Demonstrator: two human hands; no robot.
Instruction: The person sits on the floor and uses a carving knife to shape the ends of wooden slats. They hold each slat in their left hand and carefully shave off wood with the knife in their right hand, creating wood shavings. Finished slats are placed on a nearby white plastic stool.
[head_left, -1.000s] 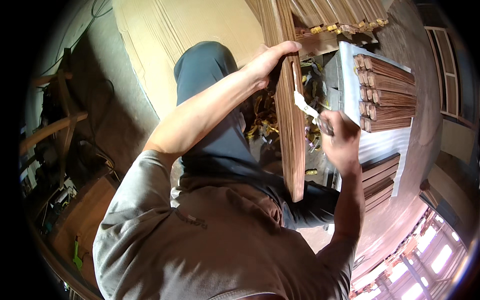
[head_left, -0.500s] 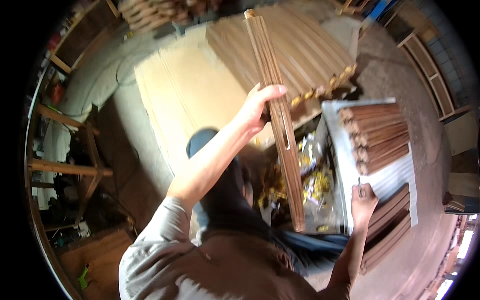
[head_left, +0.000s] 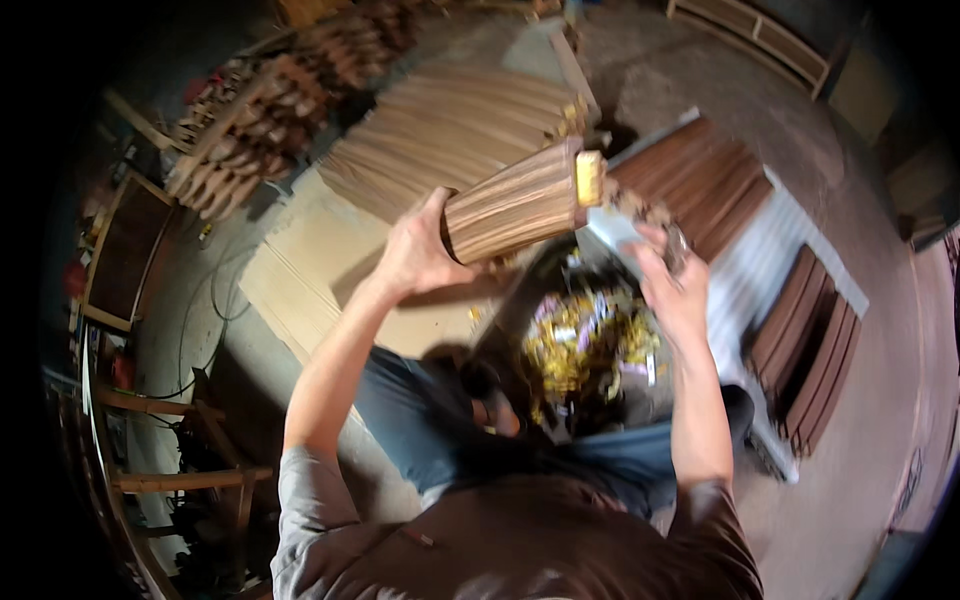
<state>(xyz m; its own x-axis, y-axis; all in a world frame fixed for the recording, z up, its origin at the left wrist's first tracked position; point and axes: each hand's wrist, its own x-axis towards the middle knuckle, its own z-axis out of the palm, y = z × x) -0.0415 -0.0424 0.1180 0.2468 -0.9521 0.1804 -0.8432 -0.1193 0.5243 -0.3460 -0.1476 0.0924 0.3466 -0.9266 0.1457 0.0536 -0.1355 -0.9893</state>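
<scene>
Beyond the heap of yellow scraps (head_left: pixel 570 345), slightly to its left, the left hand (head_left: pixel 420 245) is closed around the dark wooden bar (head_left: pixel 512 207), whose yellow-covered end (head_left: pixel 589 180) points right, while just beyond the heap's right side the right hand (head_left: pixel 676 290) curls its fingers around a small shiny object (head_left: pixel 677 250). Gripped by one hand, the bar could perhaps twist or slip down onto the heap, and the object, if it strayed, might scratch the wood. Blur hides the object's shape, and the left hand together with the foreshortening leaves the bar's other end hard to make out.
</scene>
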